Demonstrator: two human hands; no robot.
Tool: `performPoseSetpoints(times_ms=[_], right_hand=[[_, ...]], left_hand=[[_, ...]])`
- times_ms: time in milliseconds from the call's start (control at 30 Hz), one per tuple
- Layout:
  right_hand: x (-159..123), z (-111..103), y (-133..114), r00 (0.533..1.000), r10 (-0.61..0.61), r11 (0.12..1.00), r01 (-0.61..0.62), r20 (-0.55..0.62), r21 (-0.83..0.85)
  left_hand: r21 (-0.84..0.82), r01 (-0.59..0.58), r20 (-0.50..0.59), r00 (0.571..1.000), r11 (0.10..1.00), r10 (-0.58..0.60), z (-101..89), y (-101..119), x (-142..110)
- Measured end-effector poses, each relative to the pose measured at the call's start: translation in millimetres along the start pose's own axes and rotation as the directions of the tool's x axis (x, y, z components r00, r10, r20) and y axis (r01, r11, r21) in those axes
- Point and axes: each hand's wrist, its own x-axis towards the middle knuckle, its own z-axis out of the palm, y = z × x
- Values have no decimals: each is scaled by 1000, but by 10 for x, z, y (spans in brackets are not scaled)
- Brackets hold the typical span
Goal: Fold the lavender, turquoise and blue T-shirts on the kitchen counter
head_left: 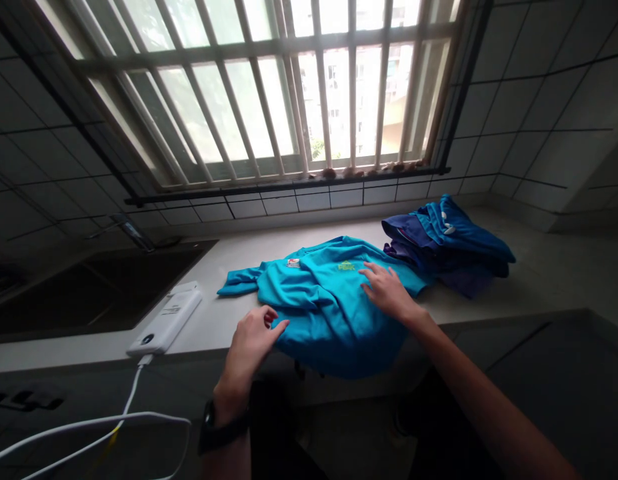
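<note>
A turquoise T-shirt (333, 303) lies spread and wrinkled on the white countertop, its lower part hanging over the front edge. Small yellow-green lettering and a white patch show on its chest. At the shirt's near left edge is my left hand (251, 337), with its fingers loosely curled and the thumb apart from them. I see no cloth between those fingers. My right hand (389, 292) rests over the right side of the shirt, fingers spread. To the right of the shirt sits a pile of folded blue and purple clothes (453, 240), with white drawstring ends on top.
On the left, a white power bank (166, 320) with a white cable (133, 393) lies beside a dark sink (89, 293) with a faucet (133, 232). A barred window (269, 100) stands behind the countertop (229, 320). Tiled walls flank it.
</note>
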Motion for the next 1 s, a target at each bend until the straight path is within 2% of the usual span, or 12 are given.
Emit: performPoseSetpoints(times_ms=[67,133,233,333,400,467,533,633,733,867,933,1000], right_hand=[[-432,-55,-86,999,-50,961,48,1,271],[-848,-47,-116,987,108,875,-150,116,460],[-1222,97,-76,874,409,748,-486,264,452],[-1274,331,-11,802,497,693,-596,331,404],[-1251,467,15,811,491,684,-585,318,435],[-1258,547,27,850,482,684,-516,211,516],[-1306,563,30,891,445,668,-394,85,631],[-1390,499,35,899,434,597,-233,-65,767],[-1425,410,64,839,533,503,-214,-106,837],[-1424,324,138,759,644,380,-206,-98,902],[-1411,302,174,697,699,375,-165,-162,912],[-1388,303,207,665,715,409,-148,-216,900]], left_hand=[[14,106,82,991,994,-106,79,-91,-266],[-7,203,200,960,979,-198,182,-169,-449],[-64,285,202,942,956,-267,366,-181,-535],[-243,257,131,964,935,-230,496,-77,-518],[-427,166,73,986,889,-150,519,-4,-553],[-585,62,2,997,809,-74,518,23,-659],[-736,36,-17,997,676,-72,537,-9,-810],[-932,117,33,970,342,-242,635,-124,-986],[-994,83,48,915,70,-400,730,-223,-1001],[-998,58,38,873,27,-486,688,-299,-978],[-998,11,-18,871,56,-490,602,-332,-1026],[-989,-32,-98,877,146,-470,501,-354,-1087]])
